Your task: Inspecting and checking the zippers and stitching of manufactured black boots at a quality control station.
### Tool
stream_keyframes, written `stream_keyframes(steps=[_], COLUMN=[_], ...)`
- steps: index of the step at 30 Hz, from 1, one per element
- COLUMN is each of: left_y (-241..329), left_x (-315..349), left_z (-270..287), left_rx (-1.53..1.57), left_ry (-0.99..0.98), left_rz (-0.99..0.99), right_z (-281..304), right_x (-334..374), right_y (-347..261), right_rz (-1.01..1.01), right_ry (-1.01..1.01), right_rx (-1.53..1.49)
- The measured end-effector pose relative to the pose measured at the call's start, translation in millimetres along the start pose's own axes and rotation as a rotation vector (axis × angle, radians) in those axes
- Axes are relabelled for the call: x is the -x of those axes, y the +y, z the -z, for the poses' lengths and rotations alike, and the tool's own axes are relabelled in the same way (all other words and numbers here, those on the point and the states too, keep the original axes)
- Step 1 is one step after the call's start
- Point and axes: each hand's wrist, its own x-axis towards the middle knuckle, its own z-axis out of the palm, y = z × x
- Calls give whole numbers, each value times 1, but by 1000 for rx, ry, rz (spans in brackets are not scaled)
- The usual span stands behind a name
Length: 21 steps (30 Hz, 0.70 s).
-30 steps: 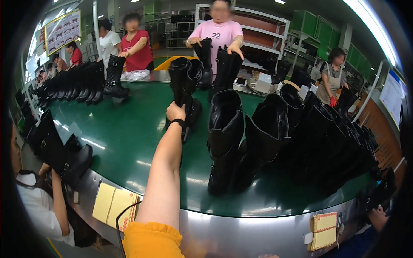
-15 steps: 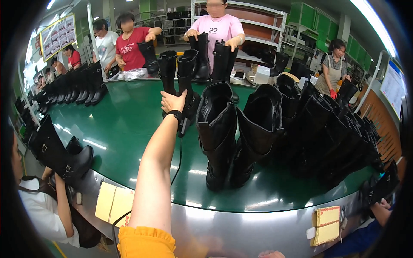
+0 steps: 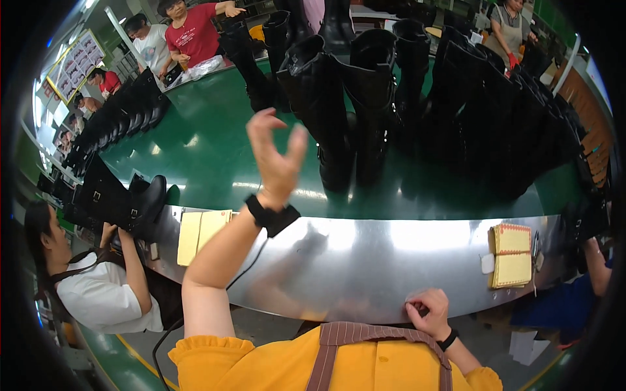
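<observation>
My left hand (image 3: pixel 277 159) hangs over the green belt, blurred, its thumb and fingers spread in a loose curve with nothing between them. A black strap with a dark block sits on that wrist. Nearest to it stands a tall black boot (image 3: pixel 319 107), upright beside a matching boot (image 3: pixel 368 98). Close to the body, at the metal table's front edge, my right hand (image 3: pixel 428 314) is curled closed. What its fingers hold, if anything, is hidden. A dark band circles that wrist.
Many black boots (image 3: pixel 482 124) crowd the right side of the green belt (image 3: pixel 215 143). Yellow pads (image 3: pixel 512 257) lie on the metal rim (image 3: pixel 365 260). A seated co-worker (image 3: pixel 107 287) handles a buckled boot (image 3: pixel 107 199) at left. A cord runs below my left arm. Other people stand across the belt.
My left hand has let go of a far boot and drawn back toward me. The view has tipped downward, bringing my right hand into sight. The large boots appear farther off.
</observation>
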Motion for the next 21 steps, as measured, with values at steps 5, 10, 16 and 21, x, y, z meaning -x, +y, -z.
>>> stream_keyframes(steps=[5, 10, 16, 21], left_y=[42, 33, 54, 189], left_x=[59, 36, 35, 63], left_z=[-45, -123, -78, -4], left_rx=[-163, -523, -422, -304], left_ry=[-400, -63, -89, -260], left_rz=[221, 370, 330, 189], right_z=[1, -6, -1, 28], right_x=[3, 20, 27, -27], right_y=[-2, 3, -6, -56], right_rz=[38, 1, -315, 117], right_ry=[21, 32, -7, 32], right_rx=[-17, 11, -356, -141])
